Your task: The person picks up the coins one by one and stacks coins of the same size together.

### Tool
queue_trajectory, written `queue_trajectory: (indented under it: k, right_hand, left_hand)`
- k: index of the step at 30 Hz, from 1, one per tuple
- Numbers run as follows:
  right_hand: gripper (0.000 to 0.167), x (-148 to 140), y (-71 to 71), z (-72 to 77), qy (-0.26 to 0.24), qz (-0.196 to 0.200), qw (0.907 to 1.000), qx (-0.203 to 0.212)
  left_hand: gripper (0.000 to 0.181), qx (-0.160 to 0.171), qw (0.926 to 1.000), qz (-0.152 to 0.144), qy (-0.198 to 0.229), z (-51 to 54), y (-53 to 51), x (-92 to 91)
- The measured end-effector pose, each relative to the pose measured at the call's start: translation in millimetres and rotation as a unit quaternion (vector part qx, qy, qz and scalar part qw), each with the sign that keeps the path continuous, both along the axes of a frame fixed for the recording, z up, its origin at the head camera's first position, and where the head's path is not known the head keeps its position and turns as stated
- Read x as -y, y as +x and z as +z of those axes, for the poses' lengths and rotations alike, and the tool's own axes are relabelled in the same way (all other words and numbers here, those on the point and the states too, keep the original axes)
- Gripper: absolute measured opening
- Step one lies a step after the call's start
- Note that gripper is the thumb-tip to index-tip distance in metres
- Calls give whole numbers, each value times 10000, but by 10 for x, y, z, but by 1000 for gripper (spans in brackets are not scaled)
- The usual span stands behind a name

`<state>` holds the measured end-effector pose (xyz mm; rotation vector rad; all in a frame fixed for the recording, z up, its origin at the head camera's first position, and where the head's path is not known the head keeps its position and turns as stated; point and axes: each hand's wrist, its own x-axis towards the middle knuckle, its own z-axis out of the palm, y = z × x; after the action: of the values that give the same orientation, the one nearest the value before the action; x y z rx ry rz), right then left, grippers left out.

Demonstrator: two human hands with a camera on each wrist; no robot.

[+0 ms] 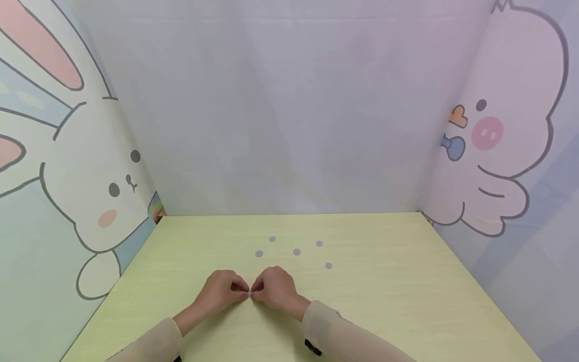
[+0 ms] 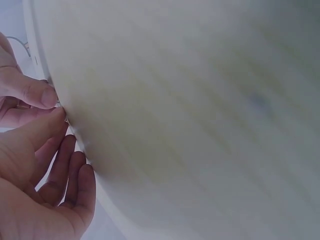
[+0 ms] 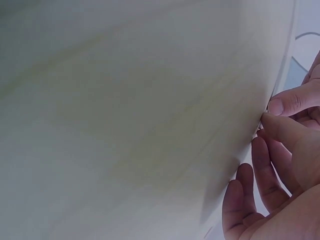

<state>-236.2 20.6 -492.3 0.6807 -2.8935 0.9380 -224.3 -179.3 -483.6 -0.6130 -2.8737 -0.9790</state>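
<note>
In the head view my left hand and right hand meet low over the table, thumb and forefinger of each coming together at the tips. Between those tips a small pale grey disc shows, pinched from both sides and mostly covered. The left wrist view has my left hand at the lower left, its other fingers loosely bent near the tabletop. From the right wrist, my right hand appears at the lower right with its fingertips close to the surface. Neither wrist view shows the disc clearly.
Several flat grey discs lie scattered beyond the hands, among them a middle disc, a left disc and a right disc. The pale yellow table ends at a light curtain, with printed cartoon animals on both side panels.
</note>
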Motion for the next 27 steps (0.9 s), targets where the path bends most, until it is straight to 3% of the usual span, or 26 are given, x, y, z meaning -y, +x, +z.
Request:
queue_trajectory:
  k: [27]
  right_hand:
    - [6,-5,13,21,-14,-14,10000,76]
  left_hand:
    - [11,29,9999,110,-21,-13,-4,-15]
